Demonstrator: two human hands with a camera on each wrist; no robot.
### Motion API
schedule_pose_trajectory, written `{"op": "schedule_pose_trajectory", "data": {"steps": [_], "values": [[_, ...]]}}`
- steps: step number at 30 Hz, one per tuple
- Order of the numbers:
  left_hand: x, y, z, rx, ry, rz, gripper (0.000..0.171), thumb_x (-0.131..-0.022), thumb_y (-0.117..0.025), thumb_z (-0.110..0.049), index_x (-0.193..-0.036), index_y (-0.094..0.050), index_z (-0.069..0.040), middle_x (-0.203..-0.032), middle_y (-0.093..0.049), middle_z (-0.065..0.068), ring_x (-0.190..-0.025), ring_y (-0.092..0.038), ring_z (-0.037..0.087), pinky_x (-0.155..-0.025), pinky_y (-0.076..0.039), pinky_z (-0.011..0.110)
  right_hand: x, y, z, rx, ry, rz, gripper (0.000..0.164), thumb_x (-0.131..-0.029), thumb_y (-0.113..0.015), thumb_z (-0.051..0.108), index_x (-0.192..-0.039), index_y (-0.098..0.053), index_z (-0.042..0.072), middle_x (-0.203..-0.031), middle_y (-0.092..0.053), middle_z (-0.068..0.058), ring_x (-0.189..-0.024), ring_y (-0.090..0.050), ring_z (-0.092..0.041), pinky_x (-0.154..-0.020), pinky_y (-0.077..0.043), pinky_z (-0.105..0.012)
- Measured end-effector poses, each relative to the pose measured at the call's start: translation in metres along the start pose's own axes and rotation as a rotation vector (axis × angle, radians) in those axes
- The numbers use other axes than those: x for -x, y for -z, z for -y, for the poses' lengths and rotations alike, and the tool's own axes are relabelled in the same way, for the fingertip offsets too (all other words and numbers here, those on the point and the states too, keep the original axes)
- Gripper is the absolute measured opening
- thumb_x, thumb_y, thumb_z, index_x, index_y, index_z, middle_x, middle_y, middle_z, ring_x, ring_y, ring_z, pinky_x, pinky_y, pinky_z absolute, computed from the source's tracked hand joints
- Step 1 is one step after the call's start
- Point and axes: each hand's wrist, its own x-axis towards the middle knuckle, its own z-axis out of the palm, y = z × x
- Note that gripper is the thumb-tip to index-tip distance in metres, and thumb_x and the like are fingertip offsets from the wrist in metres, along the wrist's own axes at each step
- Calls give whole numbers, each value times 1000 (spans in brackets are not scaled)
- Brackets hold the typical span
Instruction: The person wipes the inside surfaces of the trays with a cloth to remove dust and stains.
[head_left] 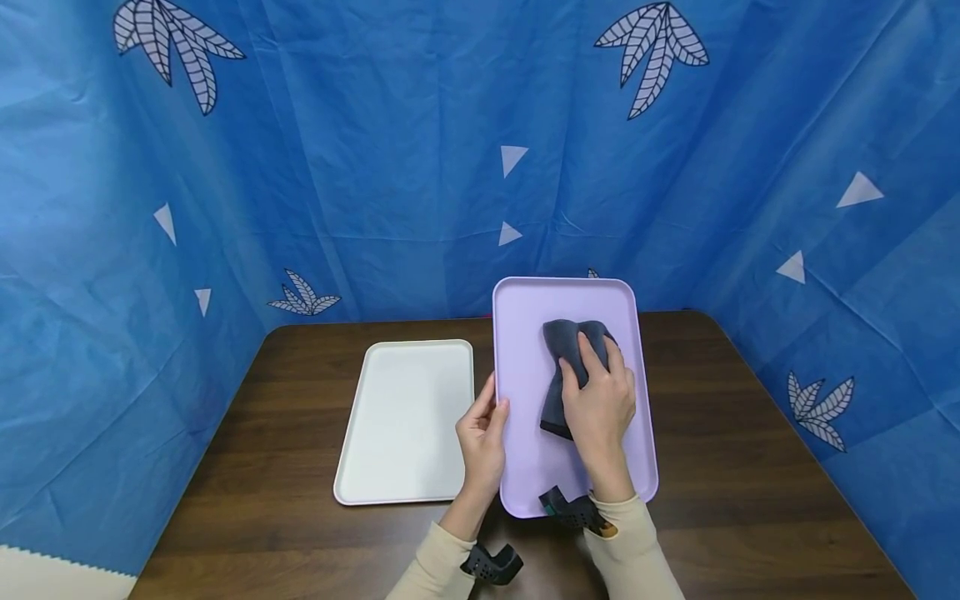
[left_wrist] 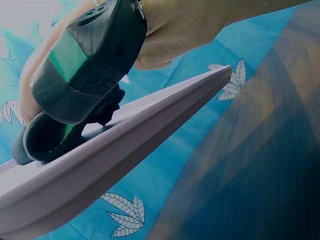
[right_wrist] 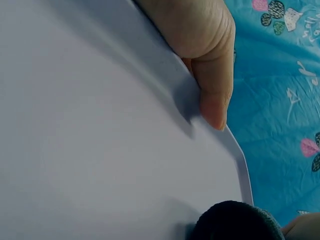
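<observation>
A light purple tray is held up at a tilt over the table, its inner face toward me. My left hand grips its left edge, thumb on the rim. In the right wrist view that thumb lies over the tray's edge. My right hand holds a bunched dark grey cloth against the tray's inner face, fingers spread and bent over it. The left wrist view shows the tray's outer side slanting, with the cloth on it beneath the right wrist's camera.
A white tray lies flat on the brown wooden table, left of the purple one. Blue patterned curtain hangs behind the table and along both sides. Black cameras are strapped to the wrists over cream sleeves.
</observation>
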Motion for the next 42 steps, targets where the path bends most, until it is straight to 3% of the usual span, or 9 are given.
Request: {"op": "schedule_pose_trajectory", "data": {"steps": [12, 25, 36, 42], "values": [[1, -1, 0, 1, -6, -6, 43, -97, -54, 0, -139, -47, 9, -140, -51, 27, -112, -61, 3, -93, -51, 19, 11, -4, 16, -26, 111, 2, 42, -81, -79, 19, -122, -70, 12, -131, -59, -22, -77, -56, -40, -55, -48, -49], [3, -5, 0, -11, -2, -8, 43, -97, -54, 0, -139, -47, 9, -137, -53, 28, -107, -60, 0, -90, -51, 13, 23, -7, 32, -61, 219, 6, 41, -81, -80, 19, -120, -71, 11, -130, -59, -22, -75, -54, -37, -60, -48, -47], [3, -4, 0, -26, 7, -11, 43, -97, -54, -1, -139, -47, 9, -138, -52, 26, -106, -60, 0, -90, -51, 13, 25, -12, 31, -84, 216, -26, 41, -84, -77, 30, -120, -71, 11, -128, -60, -23, -79, -58, -39, -64, -49, -47], [3, -3, 1, -16, 0, -1, 44, -98, -53, -2, -139, -45, 10, -141, -50, 25, -115, -59, 2, -94, -49, 15, 23, -13, 30, -112, 207, -46, 36, -84, -78, 26, -116, -73, 11, -127, -62, -22, -89, -62, -42, -72, -52, -52]]}}
